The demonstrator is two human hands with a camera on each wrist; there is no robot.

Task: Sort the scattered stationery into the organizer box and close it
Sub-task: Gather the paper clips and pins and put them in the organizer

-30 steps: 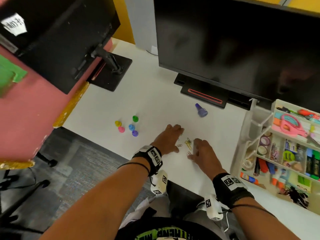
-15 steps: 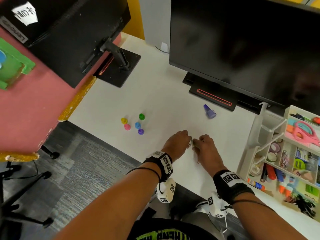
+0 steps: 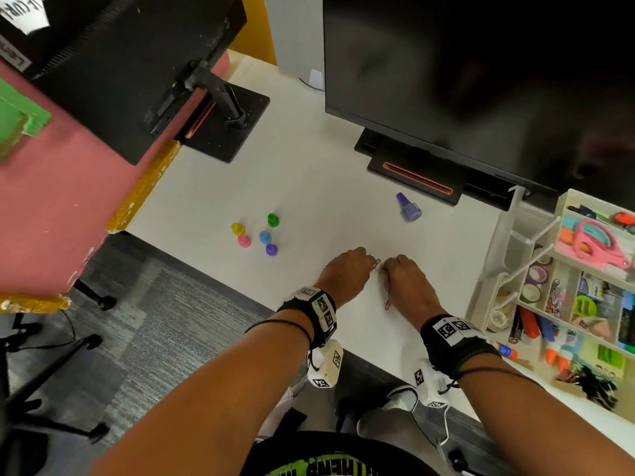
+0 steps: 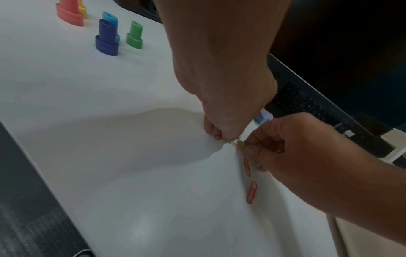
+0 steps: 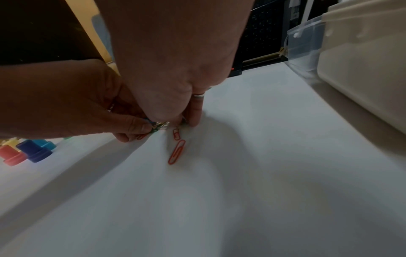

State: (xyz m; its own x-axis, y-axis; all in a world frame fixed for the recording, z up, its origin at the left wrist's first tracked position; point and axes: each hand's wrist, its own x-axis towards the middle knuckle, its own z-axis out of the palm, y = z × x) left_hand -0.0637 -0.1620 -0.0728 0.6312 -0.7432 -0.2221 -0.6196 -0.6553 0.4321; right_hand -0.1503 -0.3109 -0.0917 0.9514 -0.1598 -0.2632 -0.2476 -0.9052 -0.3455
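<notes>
Both hands meet near the front edge of the white desk (image 3: 309, 187). My left hand (image 3: 372, 266) pinches a small bunch of coloured paper clips (image 5: 158, 126) just above the surface. My right hand (image 3: 386, 269) has its fingertips curled down against the desk and pinches a yellowish clip (image 4: 240, 144) right beside that bunch. Two red paper clips (image 5: 177, 152) lie loose on the desk under the right palm. The organizer box (image 3: 563, 207) stands open at the right, its compartments filled with scissors, tape, markers and clips.
Several small coloured pegs (image 3: 264, 237) stand in a cluster to the left of the hands. A purple cap (image 3: 408, 207) lies in front of the big monitor's base (image 3: 412, 173). A second monitor's stand (image 3: 226, 125) sits at the back left. The desk edge runs just under my wrists.
The hands went from lying spread on the desk around the scattered clips to closing together with curled fingers. Most clips are now gathered in the left hand's pinch.
</notes>
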